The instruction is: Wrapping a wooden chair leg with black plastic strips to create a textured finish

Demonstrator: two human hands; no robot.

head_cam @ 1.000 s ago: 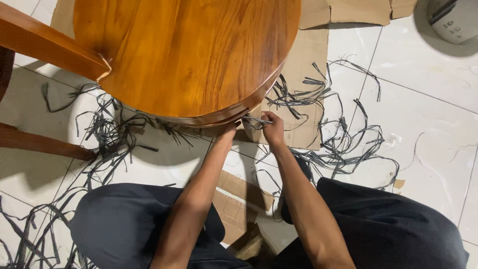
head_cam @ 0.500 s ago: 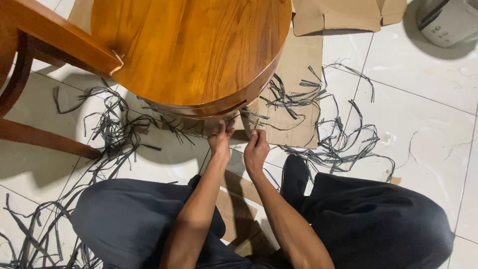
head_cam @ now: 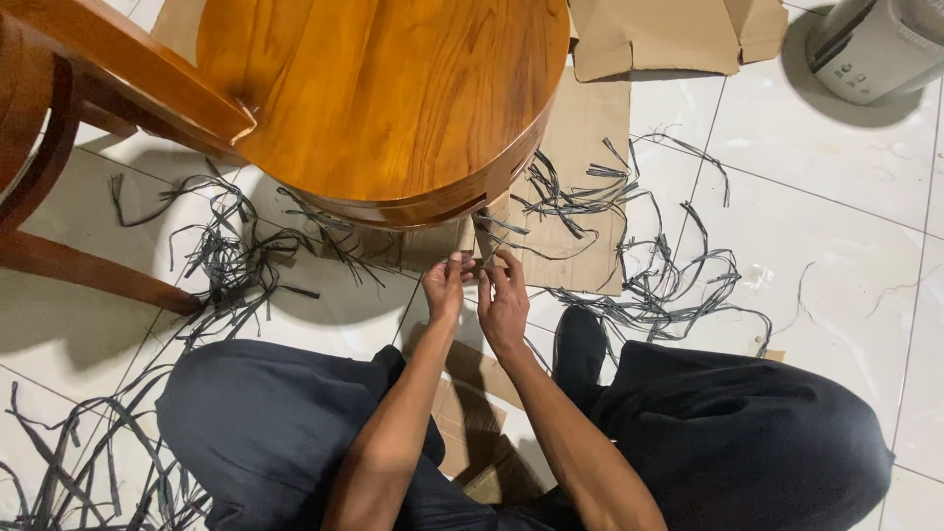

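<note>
A round varnished wooden seat (head_cam: 383,88) of a chair fills the top middle. Just below its front rim, my left hand (head_cam: 444,286) and my right hand (head_cam: 503,300) meet with their fingertips pinched together on a thin dark grey strip (head_cam: 482,258) that runs up toward the seat's edge. Both hands hover over the tiled floor and a cardboard sheet (head_cam: 580,147). My dark trousers (head_cam: 747,442) fill the bottom of the view.
Several loose dark grey strips (head_cam: 649,285) lie scattered on the white tiles to the right and more strips (head_cam: 221,261) to the left. Wooden chair legs (head_cam: 88,270) stand at the left. A grey-white appliance (head_cam: 870,44) sits at the top right. Folded cardboard (head_cam: 467,418) lies between my knees.
Both hands drew back from under the seat's rim toward me and came together. The right hand moved left from the strip pile to meet the left hand.
</note>
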